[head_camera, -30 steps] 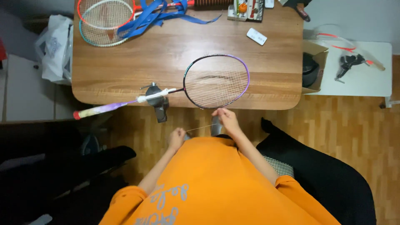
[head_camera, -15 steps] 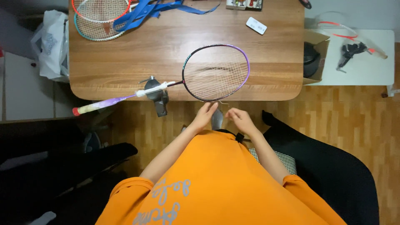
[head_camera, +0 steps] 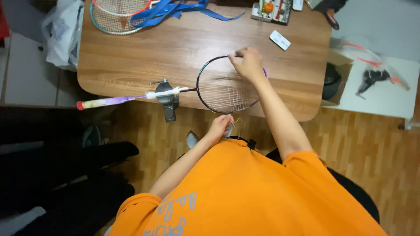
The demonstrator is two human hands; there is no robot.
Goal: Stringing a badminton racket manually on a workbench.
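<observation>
While the right hand [head_camera: 247,64] grips the racket frame [head_camera: 205,70]; left hand [head_camera: 221,126] pinches string [head_camera: 236,122].

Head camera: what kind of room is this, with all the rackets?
Probably a home corner for stringing rackets. A purple racket lies clamped on a wooden table, loose string hangs by the left hand, and more rackets lie at the far edge.

A single head-worn camera looks almost straight down from well above the wooden surface [head_camera: 131,61], its near edge crossing mid-frame, the wearer's orange shirt [head_camera: 245,192] filling the bottom and wood floor [head_camera: 372,148] showing right of the surface.
</observation>
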